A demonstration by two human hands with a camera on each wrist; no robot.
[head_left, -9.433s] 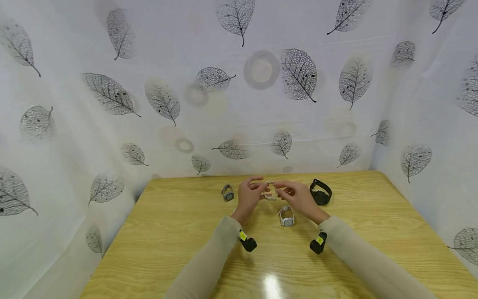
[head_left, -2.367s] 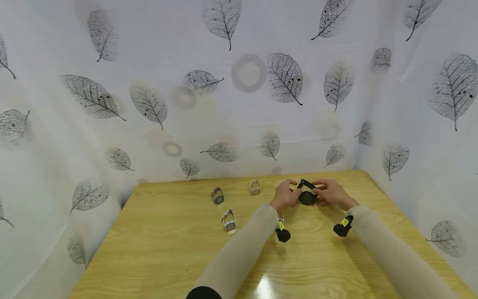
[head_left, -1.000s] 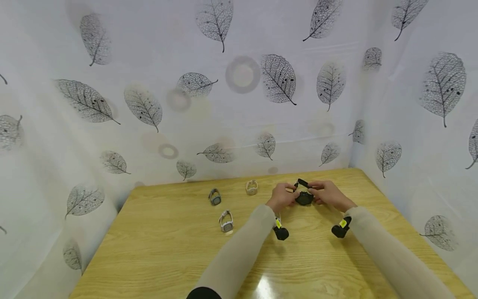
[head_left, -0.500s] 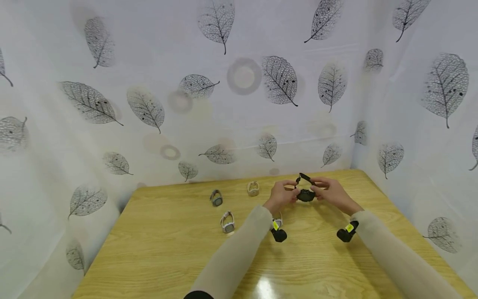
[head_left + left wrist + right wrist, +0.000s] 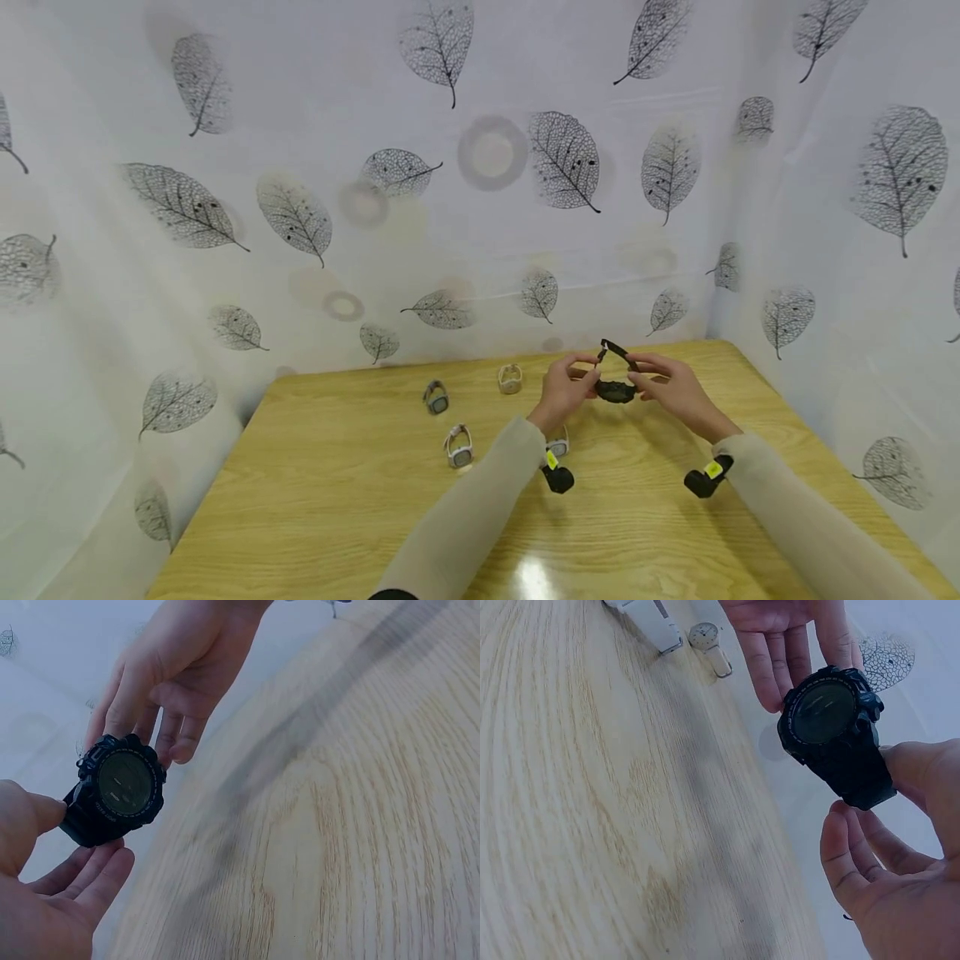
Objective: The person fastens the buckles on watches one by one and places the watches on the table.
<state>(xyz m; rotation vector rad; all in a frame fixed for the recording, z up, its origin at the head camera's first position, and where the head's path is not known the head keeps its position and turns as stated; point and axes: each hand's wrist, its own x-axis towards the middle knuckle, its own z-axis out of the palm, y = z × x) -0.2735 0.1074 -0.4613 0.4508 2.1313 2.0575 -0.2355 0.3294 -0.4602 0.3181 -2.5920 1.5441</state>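
black watch [image 5: 616, 390] | right of centre in the head view, held above the table [image 5: 315, 500] | left hand [image 5: 564, 392] fingers pinch its left side | right hand [image 5: 670, 386] fingers pinch its strap, strap end sticking up

Your left forearm covers most of the white watch [image 5: 557, 442] lying below your grip. The black watch [image 5: 616, 389] is too small in the head view to read its dial, and your right hand [image 5: 900, 855] runs off the right wrist picture's edge.
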